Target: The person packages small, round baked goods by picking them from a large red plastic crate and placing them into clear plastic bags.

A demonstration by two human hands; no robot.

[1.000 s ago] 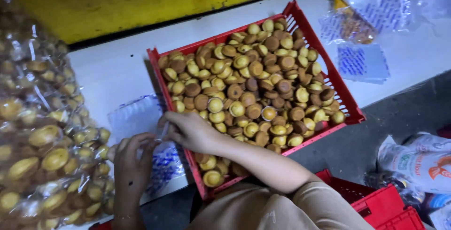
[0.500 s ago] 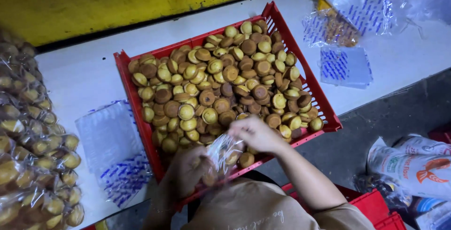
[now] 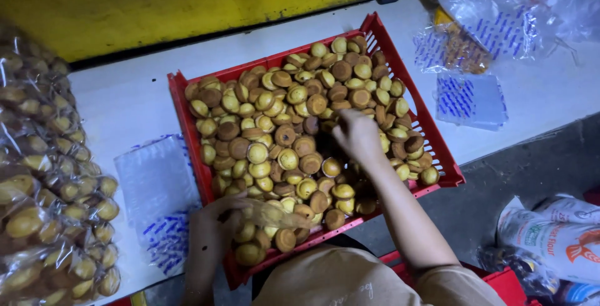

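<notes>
A red plastic crate (image 3: 182, 111) on the white table holds several small round golden-brown cakes (image 3: 294, 125). My left hand (image 3: 215, 222) grips a clear plastic bag (image 3: 275, 215) by its mouth at the crate's near left corner. Over the middle of the crate my right hand (image 3: 356, 136) reaches down among the cakes, fingers curled on them; what they hold is hidden.
Filled clear bags of cakes (image 3: 44, 206) are stacked at the left. A pile of empty printed bags (image 3: 156, 193) lies beside the crate. More bags (image 3: 469, 97) and a filled sack (image 3: 494, 19) sit at the right. Flour sacks (image 3: 556, 237) lie on the floor. A yellow wall (image 3: 187, 0) is behind.
My right hand left the bag and moved up into the middle of the crate. My left hand still holds the bag at the near corner. The view shifted.
</notes>
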